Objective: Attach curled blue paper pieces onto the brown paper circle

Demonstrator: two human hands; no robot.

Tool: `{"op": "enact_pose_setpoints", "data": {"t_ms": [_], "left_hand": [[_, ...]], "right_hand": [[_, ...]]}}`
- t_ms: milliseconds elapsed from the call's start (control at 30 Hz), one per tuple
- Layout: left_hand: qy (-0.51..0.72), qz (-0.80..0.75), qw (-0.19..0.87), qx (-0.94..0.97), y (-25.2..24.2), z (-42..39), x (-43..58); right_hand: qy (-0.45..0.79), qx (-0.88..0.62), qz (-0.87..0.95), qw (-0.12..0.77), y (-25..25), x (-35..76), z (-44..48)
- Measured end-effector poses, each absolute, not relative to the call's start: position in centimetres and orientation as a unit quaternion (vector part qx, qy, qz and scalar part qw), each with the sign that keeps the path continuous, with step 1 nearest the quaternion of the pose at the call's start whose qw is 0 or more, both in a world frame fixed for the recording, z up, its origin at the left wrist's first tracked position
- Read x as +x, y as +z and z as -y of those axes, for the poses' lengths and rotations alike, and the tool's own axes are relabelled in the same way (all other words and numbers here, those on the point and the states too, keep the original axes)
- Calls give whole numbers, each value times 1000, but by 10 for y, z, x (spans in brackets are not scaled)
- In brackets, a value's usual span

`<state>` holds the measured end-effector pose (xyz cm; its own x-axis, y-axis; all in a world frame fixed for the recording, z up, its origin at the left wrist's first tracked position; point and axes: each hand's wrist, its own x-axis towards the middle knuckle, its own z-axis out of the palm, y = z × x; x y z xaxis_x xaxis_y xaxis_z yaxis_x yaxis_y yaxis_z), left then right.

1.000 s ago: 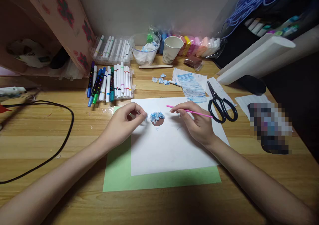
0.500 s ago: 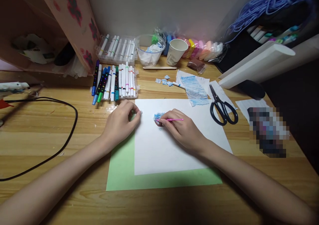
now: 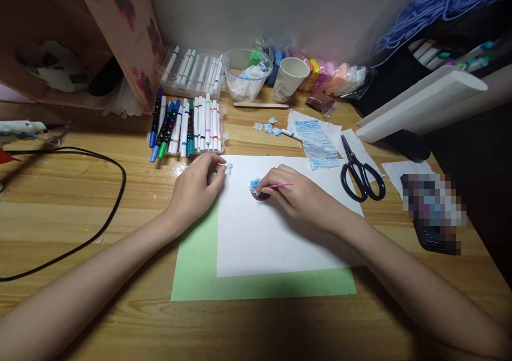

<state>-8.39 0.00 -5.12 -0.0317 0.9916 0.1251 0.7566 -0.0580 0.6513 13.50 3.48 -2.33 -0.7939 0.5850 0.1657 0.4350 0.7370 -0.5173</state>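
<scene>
My right hand (image 3: 298,195) is closed round a thin pink stick (image 3: 280,185), whose tip rests at a small brown disc topped with blue-and-white paper tufts (image 3: 255,186) on a white sheet (image 3: 276,233). My left hand (image 3: 198,187) rests at the sheet's left edge, fingers pinched on a tiny blue-white paper scrap (image 3: 228,168). The white sheet lies on a green sheet (image 3: 196,275).
Trays of marker pens (image 3: 188,129) lie behind the left hand. Black scissors (image 3: 360,171) lie to the right beside blue-scribbled paper (image 3: 318,142) and small scraps (image 3: 268,127). A plastic bowl (image 3: 244,75), a paper cup (image 3: 288,78) and clay packets stand at the back. A black cable (image 3: 100,211) loops left.
My right hand has moved left with the pink stick, bringing its tip down onto the tufted disc. The left hand has drawn back slightly from the disc to the sheet's edge.
</scene>
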Motion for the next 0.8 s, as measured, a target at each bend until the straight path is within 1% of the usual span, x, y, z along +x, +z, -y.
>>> {"op": "enact_pose_setpoints", "data": {"t_ms": [100,200,467,633,800], "left_hand": [[292,-660,193,665,-51,0,-83],[298,-659,188,665,-51,0,-83],[314,-624,151,700,-47,4,-82],[296,-557,141,763,-44,10,-78],[289,-538,148,778,-45,11,-77]], "right_hand": [[226,-285,919,153,-21,132,-37],[209,-311,913,162,-23,128,-36],[125,-338,897,256,-37,123,-33],[172,-338,873,307,-30,129,-28],[212,-292,885,293,-27,139,-21]]}}
